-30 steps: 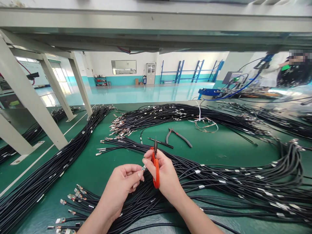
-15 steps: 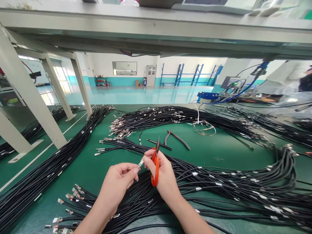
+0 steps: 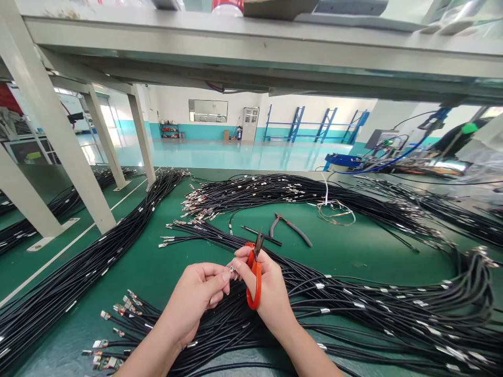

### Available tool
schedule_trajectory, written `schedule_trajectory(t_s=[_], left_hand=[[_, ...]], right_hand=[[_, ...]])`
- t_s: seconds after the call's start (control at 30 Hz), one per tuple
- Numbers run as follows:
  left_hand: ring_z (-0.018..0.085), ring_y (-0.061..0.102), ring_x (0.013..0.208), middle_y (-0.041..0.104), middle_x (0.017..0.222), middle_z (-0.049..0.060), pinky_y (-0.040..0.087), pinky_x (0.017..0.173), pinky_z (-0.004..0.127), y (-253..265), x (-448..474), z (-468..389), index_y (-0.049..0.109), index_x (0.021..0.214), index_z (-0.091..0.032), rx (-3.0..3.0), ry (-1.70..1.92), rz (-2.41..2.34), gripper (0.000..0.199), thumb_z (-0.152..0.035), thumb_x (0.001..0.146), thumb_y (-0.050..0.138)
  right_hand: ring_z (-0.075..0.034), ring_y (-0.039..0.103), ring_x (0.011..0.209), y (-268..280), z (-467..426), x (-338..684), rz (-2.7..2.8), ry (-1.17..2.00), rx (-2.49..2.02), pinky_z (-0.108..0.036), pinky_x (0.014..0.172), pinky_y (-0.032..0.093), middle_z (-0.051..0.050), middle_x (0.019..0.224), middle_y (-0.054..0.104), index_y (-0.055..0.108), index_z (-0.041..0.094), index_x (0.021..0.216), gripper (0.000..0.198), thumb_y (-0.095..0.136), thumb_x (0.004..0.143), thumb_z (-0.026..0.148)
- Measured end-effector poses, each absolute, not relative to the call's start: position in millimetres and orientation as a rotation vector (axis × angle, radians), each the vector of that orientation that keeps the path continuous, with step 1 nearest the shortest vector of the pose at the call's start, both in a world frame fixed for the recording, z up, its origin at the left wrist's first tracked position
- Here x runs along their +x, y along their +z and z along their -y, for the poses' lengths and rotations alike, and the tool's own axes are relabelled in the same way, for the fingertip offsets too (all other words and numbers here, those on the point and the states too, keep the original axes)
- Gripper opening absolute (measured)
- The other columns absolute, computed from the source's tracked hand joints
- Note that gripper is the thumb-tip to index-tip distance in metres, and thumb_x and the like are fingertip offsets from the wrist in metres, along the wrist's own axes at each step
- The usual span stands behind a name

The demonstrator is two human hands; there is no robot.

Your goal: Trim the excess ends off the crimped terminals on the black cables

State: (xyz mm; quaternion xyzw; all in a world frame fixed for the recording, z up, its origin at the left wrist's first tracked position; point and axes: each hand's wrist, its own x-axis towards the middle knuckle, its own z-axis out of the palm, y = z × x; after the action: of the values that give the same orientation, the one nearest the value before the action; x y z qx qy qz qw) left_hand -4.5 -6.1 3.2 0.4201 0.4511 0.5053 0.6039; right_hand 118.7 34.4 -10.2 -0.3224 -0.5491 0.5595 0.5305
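In the head view, my left hand (image 3: pixel 198 293) is closed, with thumb and fingers pinching a small metal-ended cable connector (image 3: pixel 232 268). My right hand (image 3: pixel 271 288) grips a pair of orange-handled scissors (image 3: pixel 259 280), its dark blades pointing up and away from me. The right thumb and fingertips also meet at the connector, so both hands touch it and cover most of it. Whatever cable runs from it is hidden by my left hand. Beneath both hands lies a bundle of black cables (image 3: pixel 223 309), with connector ends (image 3: pixel 105 315) spread out at the lower left.
Grey-handled pliers (image 3: pixel 299 234) and a thin pen-like tool (image 3: pixel 261 235) lie beyond my hands. More black cable bundles (image 3: pixel 251 188) cover the green table (image 3: pixel 212 251). A thin wire coil (image 3: pixel 337 213) sits behind. White frame legs (image 3: pixel 74 136) stand left, under an overhead shelf (image 3: pixel 236 44).
The fingertips of both hands have drawn together, and the connector that showed plainly between them is now mostly covered. The whole view has shifted slightly; the scissors stay in my right hand.
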Motion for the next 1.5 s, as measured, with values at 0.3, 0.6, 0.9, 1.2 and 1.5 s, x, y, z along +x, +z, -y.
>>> schedule_trajectory(t_s=[0.3,0.6,0.9,1.2,1.5], left_hand=[[0.003,0.026,0.040,0.045,0.047,-0.003,0.011,0.040,0.020,5,-1,8,0.060,0.062,-0.011,0.980,1.171,-1.103,0.021,-0.030,0.070,0.062],[0.007,0.041,0.050,0.052,0.062,0.001,0.032,0.045,0.019,1,-33,-13,0.060,0.084,-0.010,0.942,1.777,-1.327,0.035,-0.036,0.062,0.065],[0.021,0.056,0.069,0.053,0.070,0.002,0.044,0.070,0.040,-12,-107,1,0.054,0.099,-0.016,0.950,1.912,-1.936,0.038,-0.020,0.061,0.057],[0.021,0.052,0.080,0.057,0.079,0.006,0.039,0.075,0.034,-30,-59,62,0.061,0.076,-0.022,2.085,0.626,-2.088,0.028,-0.023,0.083,0.034],[0.022,0.054,0.079,0.058,0.079,0.007,0.037,0.073,0.031,-14,-115,4,0.062,0.077,-0.019,1.709,0.955,-2.352,0.015,-0.025,0.069,0.051]], right_hand=[[-0.010,0.050,0.055,-10,-36,120,1.340,1.331,-0.740,-0.023,0.056,0.043,0.003,0.062,0.055,0.052,0.018,0.079,0.016,0.061,0.073,0.030],[-0.015,0.055,0.072,-22,-49,124,1.870,0.989,-0.912,-0.026,0.069,0.042,-0.003,0.078,0.060,0.053,0.018,0.079,0.006,0.054,0.075,0.022],[-0.013,0.049,0.064,-24,-33,119,2.506,0.576,-0.846,-0.022,0.059,0.037,-0.002,0.074,0.056,0.052,0.019,0.073,0.012,0.048,0.068,0.009],[-0.012,0.044,0.060,-28,-31,117,2.491,0.653,-0.834,-0.020,0.054,0.031,0.001,0.066,0.051,0.049,0.019,0.065,0.010,0.050,0.063,0.009],[-0.011,0.042,0.059,-29,-29,115,2.492,0.647,-0.851,-0.019,0.053,0.030,0.001,0.064,0.050,0.045,0.019,0.062,0.009,0.047,0.062,0.010]])
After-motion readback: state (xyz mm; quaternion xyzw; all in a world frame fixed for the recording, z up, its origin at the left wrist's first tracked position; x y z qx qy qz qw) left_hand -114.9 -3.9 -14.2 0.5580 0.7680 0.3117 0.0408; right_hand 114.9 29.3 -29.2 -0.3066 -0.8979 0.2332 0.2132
